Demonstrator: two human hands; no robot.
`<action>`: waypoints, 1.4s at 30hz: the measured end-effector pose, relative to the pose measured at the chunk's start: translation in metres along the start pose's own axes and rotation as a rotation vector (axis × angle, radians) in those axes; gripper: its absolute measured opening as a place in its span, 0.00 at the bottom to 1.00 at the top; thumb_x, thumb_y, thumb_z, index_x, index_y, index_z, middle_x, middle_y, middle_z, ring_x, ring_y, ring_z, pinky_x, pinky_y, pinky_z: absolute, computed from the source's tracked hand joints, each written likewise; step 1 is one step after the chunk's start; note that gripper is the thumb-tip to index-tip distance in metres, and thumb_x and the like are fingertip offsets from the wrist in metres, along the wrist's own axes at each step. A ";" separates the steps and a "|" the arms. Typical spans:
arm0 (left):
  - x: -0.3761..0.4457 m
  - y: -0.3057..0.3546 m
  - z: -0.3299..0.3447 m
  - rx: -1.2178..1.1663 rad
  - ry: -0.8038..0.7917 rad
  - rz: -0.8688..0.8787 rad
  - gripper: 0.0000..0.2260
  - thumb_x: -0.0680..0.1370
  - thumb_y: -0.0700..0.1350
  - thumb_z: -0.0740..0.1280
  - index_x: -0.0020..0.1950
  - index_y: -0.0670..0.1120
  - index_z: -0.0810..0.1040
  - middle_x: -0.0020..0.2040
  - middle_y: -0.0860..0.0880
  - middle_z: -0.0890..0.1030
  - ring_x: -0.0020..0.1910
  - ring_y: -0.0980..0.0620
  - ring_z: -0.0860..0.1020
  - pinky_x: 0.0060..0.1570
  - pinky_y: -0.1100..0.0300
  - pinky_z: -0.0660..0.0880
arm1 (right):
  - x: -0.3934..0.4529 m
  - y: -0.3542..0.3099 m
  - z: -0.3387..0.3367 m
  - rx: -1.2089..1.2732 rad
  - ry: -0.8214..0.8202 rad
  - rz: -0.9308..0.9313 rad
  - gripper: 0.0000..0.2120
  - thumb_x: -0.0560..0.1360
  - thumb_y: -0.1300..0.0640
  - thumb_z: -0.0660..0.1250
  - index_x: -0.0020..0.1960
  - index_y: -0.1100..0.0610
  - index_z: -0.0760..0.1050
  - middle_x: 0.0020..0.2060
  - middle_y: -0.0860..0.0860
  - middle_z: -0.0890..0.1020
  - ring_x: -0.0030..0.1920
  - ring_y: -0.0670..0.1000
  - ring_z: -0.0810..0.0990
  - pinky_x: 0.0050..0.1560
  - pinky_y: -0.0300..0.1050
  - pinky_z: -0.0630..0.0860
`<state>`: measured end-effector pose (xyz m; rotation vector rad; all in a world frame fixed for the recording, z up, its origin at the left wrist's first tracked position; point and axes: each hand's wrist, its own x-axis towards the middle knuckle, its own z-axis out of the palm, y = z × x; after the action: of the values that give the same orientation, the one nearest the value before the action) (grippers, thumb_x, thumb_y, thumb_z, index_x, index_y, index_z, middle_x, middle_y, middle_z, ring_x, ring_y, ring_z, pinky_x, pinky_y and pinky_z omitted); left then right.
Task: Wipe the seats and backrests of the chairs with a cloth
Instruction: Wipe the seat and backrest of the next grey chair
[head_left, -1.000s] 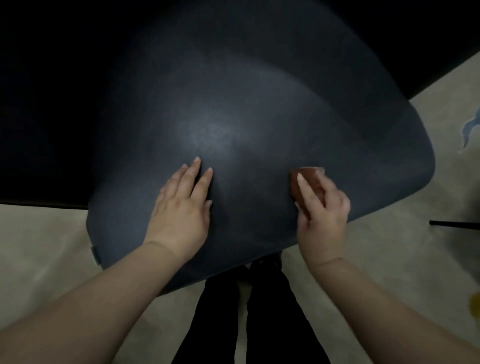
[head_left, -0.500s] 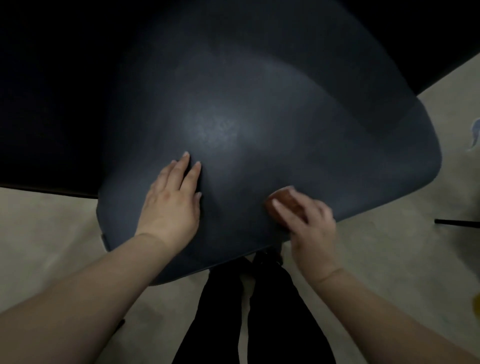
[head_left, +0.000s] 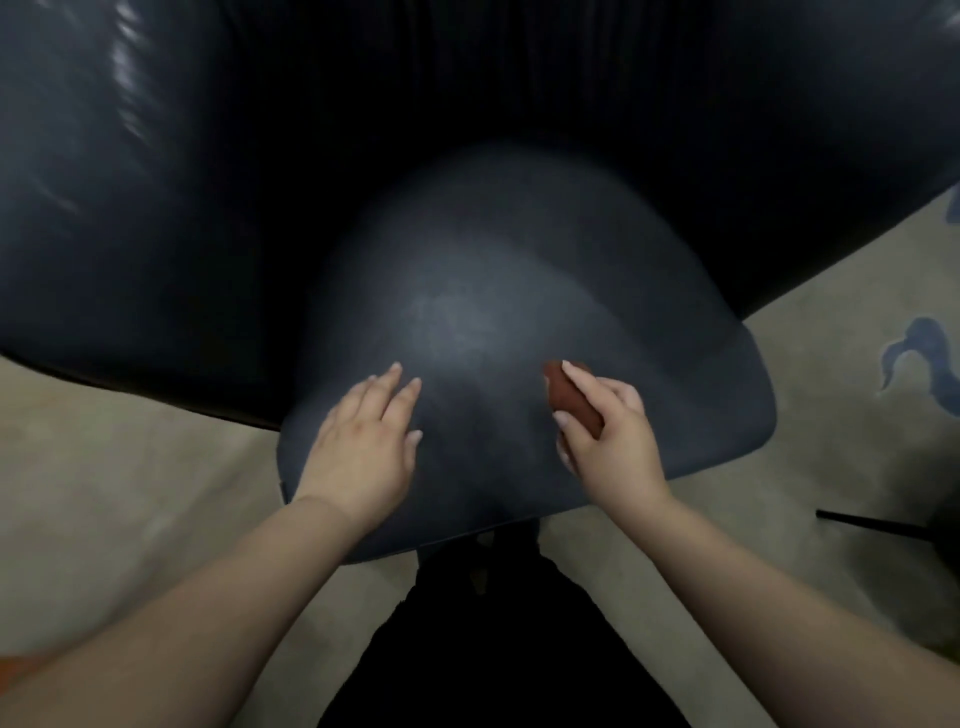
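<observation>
Head view: at frame centre, my left hand (head_left: 363, 457) lies flat and empty, fingers spread, on the dark chair (head_left: 519, 332), bracing it. My right hand (head_left: 610, 436), right of centre, is curled around the reddish-brown cloth (head_left: 571, 400), bunched small against the chair's surface. Best, I judge, to spread the cloth wider and wipe in overlapping passes out to the rim.

No readable text, labels, brands or numbers anywhere on the dark chair (head_left: 519, 291) or around it.
</observation>
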<state>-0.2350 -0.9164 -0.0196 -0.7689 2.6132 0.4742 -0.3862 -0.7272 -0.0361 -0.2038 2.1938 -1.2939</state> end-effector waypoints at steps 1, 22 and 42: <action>-0.006 0.002 -0.015 0.007 0.009 -0.001 0.25 0.81 0.51 0.58 0.78 0.49 0.58 0.78 0.48 0.56 0.75 0.46 0.57 0.73 0.51 0.56 | -0.003 -0.017 -0.006 0.059 -0.013 0.025 0.22 0.75 0.65 0.70 0.61 0.40 0.77 0.55 0.42 0.69 0.53 0.52 0.78 0.35 0.38 0.80; -0.075 -0.008 -0.187 0.111 0.194 -0.076 0.24 0.81 0.51 0.60 0.76 0.47 0.62 0.77 0.47 0.60 0.75 0.45 0.57 0.73 0.51 0.56 | -0.037 -0.199 -0.040 0.022 -0.289 0.071 0.22 0.77 0.59 0.67 0.67 0.41 0.72 0.21 0.49 0.76 0.17 0.47 0.68 0.17 0.36 0.65; -0.067 -0.218 -0.253 0.096 0.073 0.137 0.27 0.82 0.50 0.57 0.79 0.50 0.52 0.78 0.46 0.52 0.75 0.45 0.55 0.72 0.52 0.55 | -0.125 -0.286 0.167 0.238 0.097 0.115 0.22 0.77 0.58 0.65 0.64 0.36 0.71 0.23 0.54 0.76 0.18 0.51 0.67 0.18 0.38 0.65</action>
<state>-0.1231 -1.1651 0.1846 -0.5892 2.7465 0.3617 -0.2361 -0.9506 0.1939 0.0784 2.0736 -1.5119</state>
